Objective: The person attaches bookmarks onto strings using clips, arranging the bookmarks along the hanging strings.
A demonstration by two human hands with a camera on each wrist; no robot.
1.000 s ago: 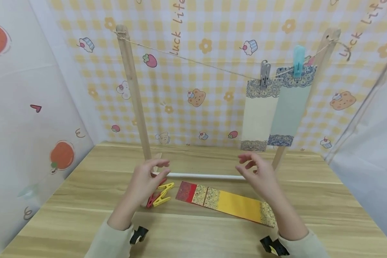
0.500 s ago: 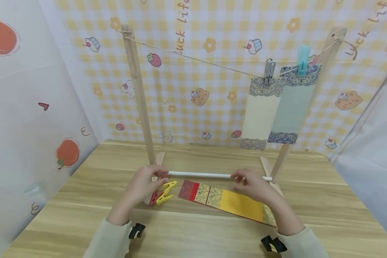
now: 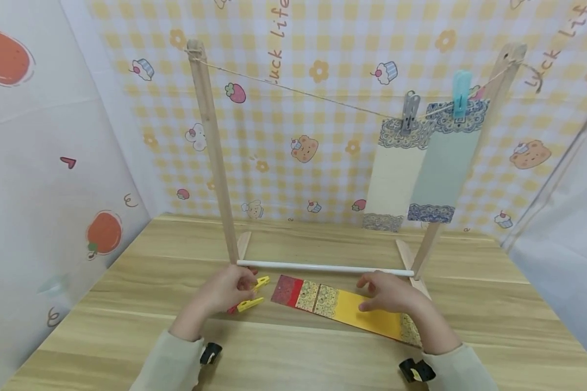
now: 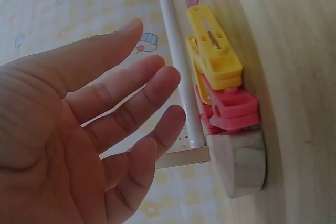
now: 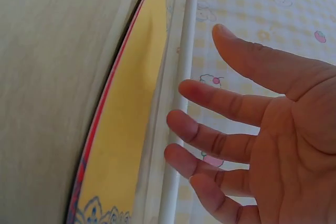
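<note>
Beneath the spread fingers of both hands, yellow clothespins lie left, the paper strip right.

The checked backdrop carries cursive lettering that reads "uck Life" near the top middle. At the top right corner, "Luck Lif" stands on the same backdrop.

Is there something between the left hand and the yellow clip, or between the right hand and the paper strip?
Nothing visible. The left hand is open beside the yellow clip, with only air between. The right hand hovers open over the paper strip, also unblocked.
</note>
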